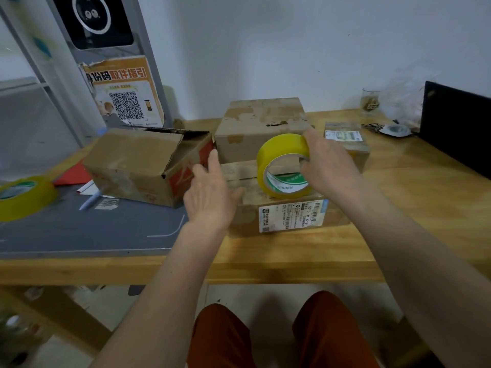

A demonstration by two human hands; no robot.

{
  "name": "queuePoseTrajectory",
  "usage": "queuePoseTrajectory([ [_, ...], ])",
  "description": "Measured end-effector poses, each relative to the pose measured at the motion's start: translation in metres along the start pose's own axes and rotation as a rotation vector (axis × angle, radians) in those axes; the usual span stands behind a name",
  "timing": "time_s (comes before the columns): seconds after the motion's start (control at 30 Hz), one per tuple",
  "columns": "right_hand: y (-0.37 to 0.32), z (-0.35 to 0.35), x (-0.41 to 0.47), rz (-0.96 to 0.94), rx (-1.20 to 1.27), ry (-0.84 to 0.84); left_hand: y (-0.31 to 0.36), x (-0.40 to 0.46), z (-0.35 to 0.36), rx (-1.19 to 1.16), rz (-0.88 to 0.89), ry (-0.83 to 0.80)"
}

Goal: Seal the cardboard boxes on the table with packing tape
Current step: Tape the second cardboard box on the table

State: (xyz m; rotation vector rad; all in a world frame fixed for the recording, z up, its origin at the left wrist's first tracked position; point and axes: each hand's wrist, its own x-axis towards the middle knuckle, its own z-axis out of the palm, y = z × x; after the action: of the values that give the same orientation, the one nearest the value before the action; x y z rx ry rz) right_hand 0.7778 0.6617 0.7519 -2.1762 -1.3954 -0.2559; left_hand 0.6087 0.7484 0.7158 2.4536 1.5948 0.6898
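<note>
My right hand grips a yellow roll of packing tape, held upright on top of the near cardboard box, which carries a white shipping label. My left hand hovers open at that box's left edge, fingers spread, holding nothing. To the left lies an open box tipped on its side, its flaps loose. Behind stands a larger closed box. A small labelled box sits at the back right, partly hidden by my right hand.
A second yellow tape roll lies at the far left on a grey mat, beside a pen and red paper. A glass, keys and a black laptop screen stand at the right of the wooden table.
</note>
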Motion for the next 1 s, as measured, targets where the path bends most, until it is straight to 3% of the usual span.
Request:
queuePoseTrajectory([
  [0.1,0.0,0.001,0.001,0.017,0.005,0.007,-0.012,-0.004,0.002,0.02,0.015,0.138],
  [0.17,0.0,0.002,0.002,0.025,0.004,0.013,-0.011,-0.015,0.01,-0.105,0.17,0.271],
  [0.2,0.0,0.003,0.002,0.032,-0.004,0.016,-0.008,-0.022,0.014,-0.178,0.264,0.254],
  [0.27,0.0,0.003,0.001,0.035,-0.024,0.023,0.003,-0.036,0.021,-0.245,0.376,0.072],
  [0.37,0.003,0.004,0.0,0.09,0.045,-0.008,0.014,-0.045,0.036,0.041,0.399,-0.097],
  [0.47,0.007,0.02,-0.008,0.268,0.449,-0.075,0.019,-0.043,0.04,0.191,0.399,-0.089],
  [0.53,0.008,0.031,-0.014,0.305,0.558,-0.041,0.019,-0.043,0.04,0.209,0.397,-0.098],
  [1.0,0.04,0.003,-0.003,0.317,0.453,-0.019,0.011,-0.044,0.036,0.181,0.419,-0.137],
])
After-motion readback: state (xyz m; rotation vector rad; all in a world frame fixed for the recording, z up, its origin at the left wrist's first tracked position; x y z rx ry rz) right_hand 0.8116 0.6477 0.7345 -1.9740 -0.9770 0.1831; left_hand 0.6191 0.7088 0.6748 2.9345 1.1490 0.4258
